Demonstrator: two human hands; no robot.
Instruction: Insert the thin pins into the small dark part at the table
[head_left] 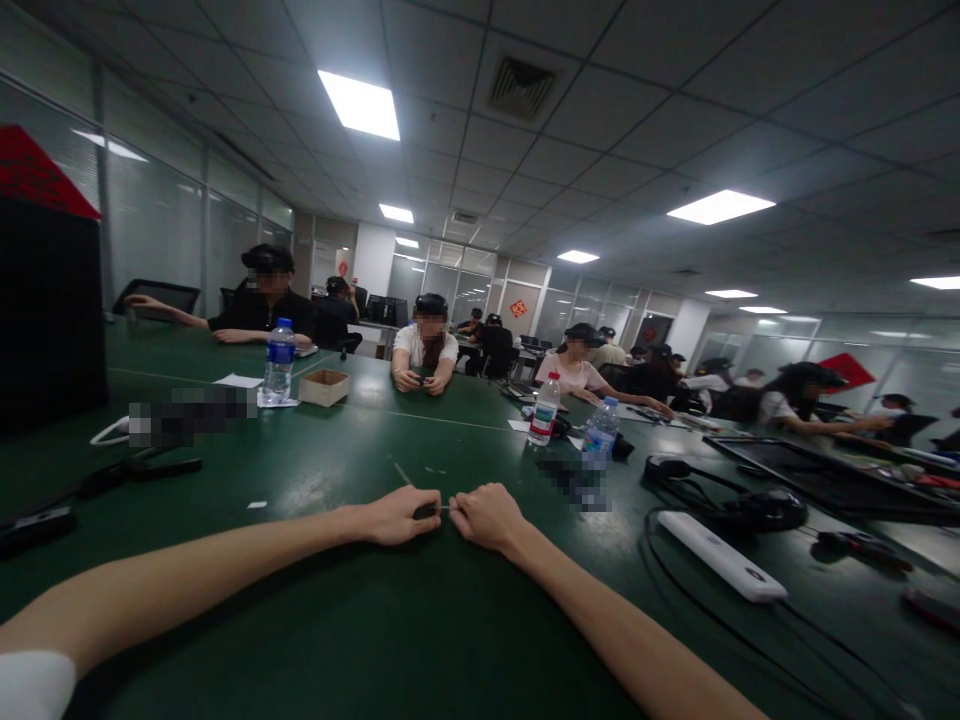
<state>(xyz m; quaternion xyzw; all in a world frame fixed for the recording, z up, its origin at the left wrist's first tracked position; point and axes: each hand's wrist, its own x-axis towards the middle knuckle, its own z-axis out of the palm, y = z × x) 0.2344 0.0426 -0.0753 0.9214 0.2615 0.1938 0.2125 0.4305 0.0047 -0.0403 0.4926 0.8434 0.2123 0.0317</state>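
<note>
Over the green table [390, 620] my left hand [394, 514] and my right hand [486, 515] are held close together with a narrow gap between them. The left one is closed around a small black object [424, 511], whose kind I cannot tell. Fingers curled, the right hand is closed too, its fingertips facing the left. A thin pale line [445, 508] spans the gap and appears to run into the right fingertips; what it belongs to is too small to make out.
A water bottle [279, 362] and cardboard box [324, 387] stand ahead left. Two bottles [544, 410] stand ahead right. A white device [720, 555] with cables, a black headset [750, 500] and a black tray [817, 475] lie right. A person [425, 345] sits opposite; others sit around.
</note>
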